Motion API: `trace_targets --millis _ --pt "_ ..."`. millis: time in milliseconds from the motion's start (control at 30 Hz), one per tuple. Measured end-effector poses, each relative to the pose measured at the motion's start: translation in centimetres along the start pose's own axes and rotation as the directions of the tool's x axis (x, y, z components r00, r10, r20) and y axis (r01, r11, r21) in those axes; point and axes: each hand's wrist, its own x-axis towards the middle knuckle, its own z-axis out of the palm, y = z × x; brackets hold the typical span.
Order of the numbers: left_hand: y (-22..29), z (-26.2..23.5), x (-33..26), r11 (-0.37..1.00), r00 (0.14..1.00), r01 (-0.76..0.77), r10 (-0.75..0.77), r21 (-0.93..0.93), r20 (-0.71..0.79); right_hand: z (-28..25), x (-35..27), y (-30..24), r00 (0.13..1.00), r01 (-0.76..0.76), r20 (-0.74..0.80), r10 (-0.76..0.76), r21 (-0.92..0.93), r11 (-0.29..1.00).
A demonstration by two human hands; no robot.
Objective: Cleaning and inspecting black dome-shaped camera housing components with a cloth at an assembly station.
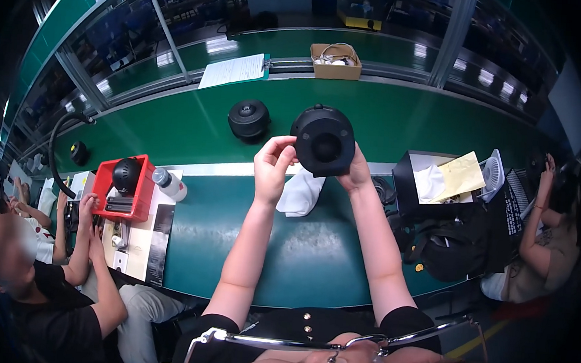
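Note:
A black round device (325, 144) with a dark circular recess in its face is raised over the bench in front of me. My right hand (356, 173) grips it from its lower right side, the fingers partly hidden behind it. At the left edge, the bent fingers of my left hand (275, 166) close against it; their exact hold is hard to make out. Beneath lies a crumpled white cloth (301, 192). Farther left, a second black round device (248, 120) sits on the green conveyor surface.
To the left stand a red bin (146, 170) holding a black dome and a bottle (170, 185). On the right are a black box (406, 188) with papers and a black bag (456, 251). A clipboard (234, 71) and cardboard box (337, 71) lie beyond. People sit on both sides.

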Motion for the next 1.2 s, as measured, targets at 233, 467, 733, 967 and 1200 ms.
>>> trace_targets --millis 233,467,733,967,1200 --pt "0.3 0.2 -0.2 0.997 0.999 -0.027 0.028 0.075 -0.020 0.1 -0.2 0.5 0.998 -0.054 -0.012 0.054 -0.004 0.999" --pt "-0.3 0.1 -0.2 0.998 1.000 -0.018 0.018 0.057 0.002 -0.9 -0.4 0.3 0.997 -0.076 0.016 0.075 0.046 0.996" --pt "1.1 -0.8 0.5 0.998 0.996 0.064 -0.063 -0.023 0.066 1.3 -0.5 -0.7 0.992 -0.112 -0.060 0.108 -0.052 0.992" --pt "1.9 -2.1 0.5 0.982 0.992 0.126 -0.129 -0.139 -0.009 2.1 -1.2 -2.6 0.963 -0.256 -0.018 0.268 -0.363 0.896" --pt "-0.3 -1.1 0.1 0.660 0.879 0.312 -0.473 -0.684 -0.055 4.6 -1.8 0.1 0.890 0.456 0.261 -0.374 -0.486 0.746"
